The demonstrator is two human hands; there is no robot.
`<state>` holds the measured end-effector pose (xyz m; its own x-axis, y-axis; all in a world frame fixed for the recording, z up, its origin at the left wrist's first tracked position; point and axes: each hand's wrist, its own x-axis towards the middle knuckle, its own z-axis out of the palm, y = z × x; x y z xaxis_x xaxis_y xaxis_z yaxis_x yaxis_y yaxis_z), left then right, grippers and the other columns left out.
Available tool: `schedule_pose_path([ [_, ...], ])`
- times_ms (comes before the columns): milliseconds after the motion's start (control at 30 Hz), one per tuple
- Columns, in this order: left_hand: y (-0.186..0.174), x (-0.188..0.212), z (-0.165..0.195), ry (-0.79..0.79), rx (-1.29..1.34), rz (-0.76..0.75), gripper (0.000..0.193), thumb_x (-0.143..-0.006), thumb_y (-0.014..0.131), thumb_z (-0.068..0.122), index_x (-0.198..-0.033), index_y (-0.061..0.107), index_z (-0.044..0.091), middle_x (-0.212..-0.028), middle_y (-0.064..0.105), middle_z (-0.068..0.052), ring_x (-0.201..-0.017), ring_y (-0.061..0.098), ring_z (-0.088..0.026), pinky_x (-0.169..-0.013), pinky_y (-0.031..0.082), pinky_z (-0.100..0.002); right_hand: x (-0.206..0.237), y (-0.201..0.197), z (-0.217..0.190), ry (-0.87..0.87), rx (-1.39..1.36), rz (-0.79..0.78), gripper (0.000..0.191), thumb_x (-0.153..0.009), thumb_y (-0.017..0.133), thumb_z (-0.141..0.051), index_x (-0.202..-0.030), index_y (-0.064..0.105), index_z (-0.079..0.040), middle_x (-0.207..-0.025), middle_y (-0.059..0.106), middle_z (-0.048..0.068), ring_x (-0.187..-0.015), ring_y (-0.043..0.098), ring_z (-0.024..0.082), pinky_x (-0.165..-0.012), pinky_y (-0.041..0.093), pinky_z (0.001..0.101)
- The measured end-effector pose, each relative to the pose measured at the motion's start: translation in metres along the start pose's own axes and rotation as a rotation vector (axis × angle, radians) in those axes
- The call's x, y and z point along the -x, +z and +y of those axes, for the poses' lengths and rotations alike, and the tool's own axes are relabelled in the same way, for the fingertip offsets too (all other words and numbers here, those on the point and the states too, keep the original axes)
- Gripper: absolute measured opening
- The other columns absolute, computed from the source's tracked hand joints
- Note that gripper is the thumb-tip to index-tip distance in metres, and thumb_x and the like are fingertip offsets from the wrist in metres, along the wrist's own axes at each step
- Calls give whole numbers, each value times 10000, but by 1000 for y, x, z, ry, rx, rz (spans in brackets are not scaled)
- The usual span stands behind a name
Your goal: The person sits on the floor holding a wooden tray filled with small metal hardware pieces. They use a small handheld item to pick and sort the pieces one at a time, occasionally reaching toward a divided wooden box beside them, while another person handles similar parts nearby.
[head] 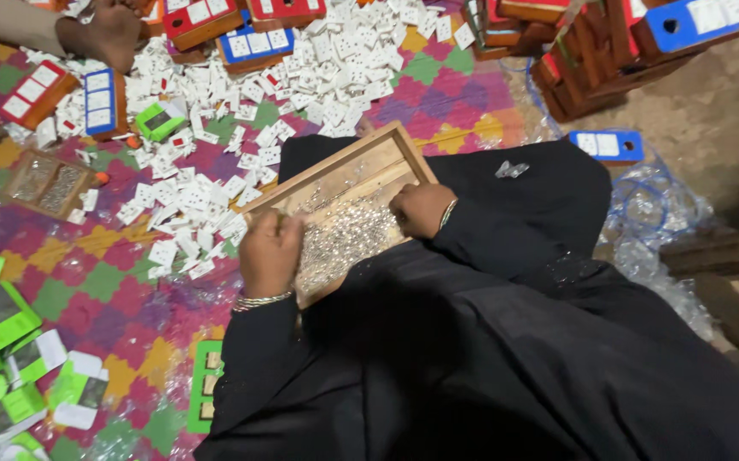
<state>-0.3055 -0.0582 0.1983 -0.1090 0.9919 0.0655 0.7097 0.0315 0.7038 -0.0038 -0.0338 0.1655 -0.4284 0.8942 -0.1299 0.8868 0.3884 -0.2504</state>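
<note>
— Hands? Where does each sit?
— Left hand (269, 253) and right hand (421, 209), both curled, press into small silvery metal bits (346, 240) inside the shallow wooden tray (341, 171) at frame centre, on the person's black-clothed lap.

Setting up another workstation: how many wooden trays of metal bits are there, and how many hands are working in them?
Wooden trays: 2, lap tray and small tray on the mat
Hands in the lap tray: 2, left hand and right hand
Total: 4

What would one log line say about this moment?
left hand: in wooden tray | right hand: on small metal parts | white socket pieces: heaped on mat
</note>
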Motion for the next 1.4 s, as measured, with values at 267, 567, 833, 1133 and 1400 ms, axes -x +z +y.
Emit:
schedule_pose_path([
  [267,-66,-12,-59,-115,-575,113,266,-880,742,265,-1008,744,32,-952,711,-225,-896,687,-438,-745,538,-536,-16,15,6,-3,43,-246,179,-769,759,-275,-928,742,-194,-906,747,74,-915,708,301,-780,544,462],
  [567,-42,-9,-33,296,-336,386,248,-883,786,243,-995,744,25,-1082,706,-176,-933,685,-392,-772,554,-471,-17,15,-1,62,-80,-284,227,-787,750,-239,-988,688,-154,-887,723,103,-914,698,322,-786,528,468],
  [833,52,-6,18,499,11,71,146,-896,766,232,-941,723,99,-980,724,-100,-856,704,-329,-730,556,-417,-6,-1,-12,16,-318,24,169,-865,655,-151,-1033,671,-136,-870,726,103,-845,712,302,-753,537,422],
  [1133,110,0,12,267,321,-209,321,-883,750,252,-1138,707,62,-1016,729,-164,-885,747,-309,-765,578,-376,-20,48,-10,-110,-1108,272,129,-946,620,31,-1064,620,-21,-908,624,-24,-845,596,32,-761,510,209],
  [1400,119,1,-3,265,301,-269,200,-922,717,203,-1001,683,22,-899,712,-175,-773,700,-319,-706,544,-400,-19,56,-1,-130,-1251,182,214,-950,637,25,-1157,593,-6,-936,630,-12,-856,578,34,-778,498,207],
])
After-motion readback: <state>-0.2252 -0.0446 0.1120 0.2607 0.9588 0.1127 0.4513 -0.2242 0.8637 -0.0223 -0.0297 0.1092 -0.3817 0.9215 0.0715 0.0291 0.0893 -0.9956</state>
